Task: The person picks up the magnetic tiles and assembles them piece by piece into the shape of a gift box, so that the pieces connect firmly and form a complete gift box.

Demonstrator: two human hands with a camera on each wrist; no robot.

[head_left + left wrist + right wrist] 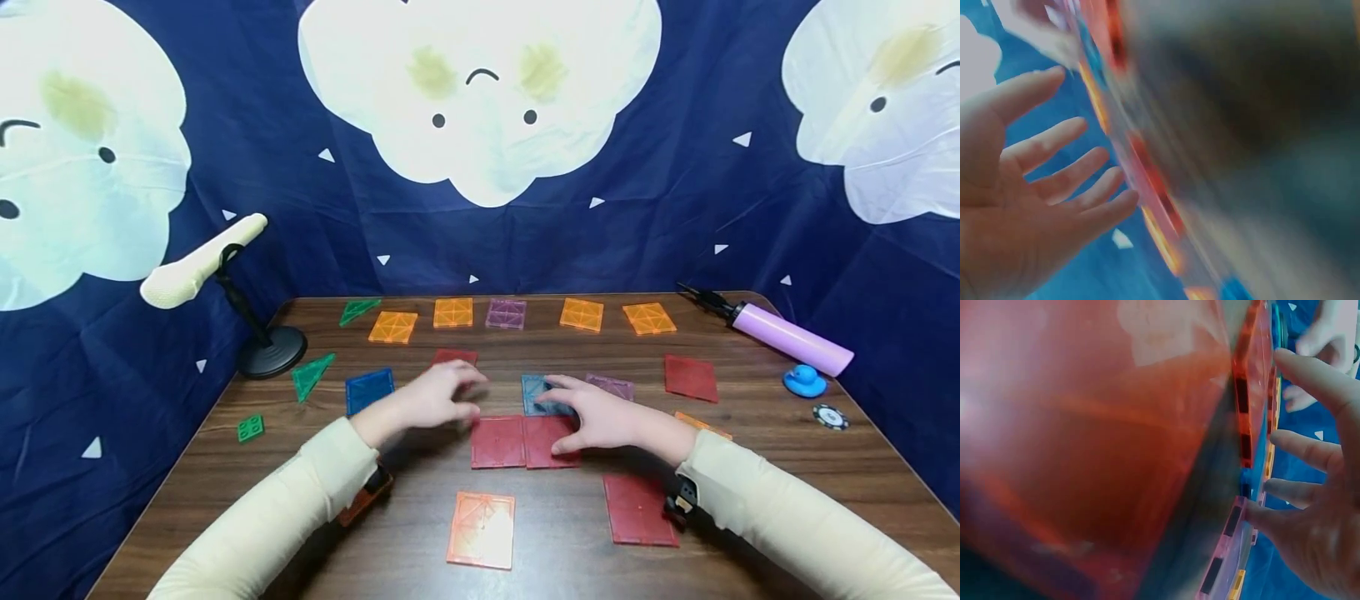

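Two red square magnetic tiles lie edge to edge mid-table, a left one (pixel 495 450) and a right one (pixel 542 446). Behind the right one is a blue tile (pixel 533 388). My right hand (pixel 607 414) spreads over this pair, thumb at the right red tile and fingertips at the blue tile, partly covering both. Its fingers (pixel 1300 447) look straight and apart in the right wrist view. My left hand (pixel 427 400) hovers left of the red tiles, blurred, holding nothing. The left wrist view shows that hand (pixel 1035 194) with its fingers extended.
A purple tile (pixel 617 387) and a dark blue tile (pixel 367 387) lie beside the hands. Orange tile (pixel 482 533) and red tile (pixel 637 510) sit nearer. At the sides stand a black stand (pixel 273 350), lilac pump (pixel 791 337), blue duck (pixel 805 381) and poker chip (pixel 831 417).
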